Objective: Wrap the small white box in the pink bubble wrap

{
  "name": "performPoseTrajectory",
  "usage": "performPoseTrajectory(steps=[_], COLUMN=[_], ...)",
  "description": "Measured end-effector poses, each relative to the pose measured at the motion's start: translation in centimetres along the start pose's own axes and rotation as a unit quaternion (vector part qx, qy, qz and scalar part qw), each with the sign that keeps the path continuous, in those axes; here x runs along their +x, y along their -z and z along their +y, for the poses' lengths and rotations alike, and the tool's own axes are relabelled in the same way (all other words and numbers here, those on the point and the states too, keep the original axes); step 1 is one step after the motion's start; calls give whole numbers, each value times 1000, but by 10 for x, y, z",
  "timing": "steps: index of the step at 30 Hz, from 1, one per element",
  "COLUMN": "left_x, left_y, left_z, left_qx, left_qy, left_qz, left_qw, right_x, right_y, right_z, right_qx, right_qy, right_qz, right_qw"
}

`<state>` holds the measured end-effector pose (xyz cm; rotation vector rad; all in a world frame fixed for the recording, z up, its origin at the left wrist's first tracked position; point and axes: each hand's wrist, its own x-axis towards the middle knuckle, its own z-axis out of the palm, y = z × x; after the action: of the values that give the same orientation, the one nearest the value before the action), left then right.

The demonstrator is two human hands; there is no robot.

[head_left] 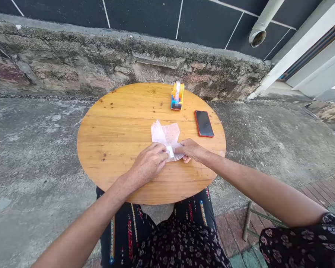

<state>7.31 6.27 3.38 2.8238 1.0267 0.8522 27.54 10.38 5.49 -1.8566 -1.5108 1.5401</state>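
A translucent, pinkish-white sheet that looks like bubble wrap lies creased on the round wooden table, its far end spread in two flaps. Near its close end is a small white object, partly covered by the sheet; its kind cannot be made out. My left hand has its fingers curled down on the sheet's left side, closed against it. From the right, my right hand pinches the sheet's right edge between thumb and fingers.
A yellow and blue tape dispenser with a roll of clear tape stands at the table's far side. To the right lies a phone in a red case. Beyond the table runs a low stone wall base; a pipe juts out above.
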Motion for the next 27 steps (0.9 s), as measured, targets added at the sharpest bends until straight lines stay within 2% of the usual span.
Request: performPoseTrajectory(steps=[10, 21, 27], left_x=[1, 3, 3], left_y=[0, 4, 3], left_z=[0, 3, 2], left_qx=[4, 28, 47], left_qy=[0, -2, -9], left_qz=[5, -13, -9], left_qw=[1000, 1000, 999], right_x=[-1, -14, -14], right_y=[-5, -9, -12], right_z=[12, 2, -5], right_qx=[-23, -5, -4], right_qy=[55, 87, 127], right_qz=[51, 59, 62], right_qw=[997, 994, 990])
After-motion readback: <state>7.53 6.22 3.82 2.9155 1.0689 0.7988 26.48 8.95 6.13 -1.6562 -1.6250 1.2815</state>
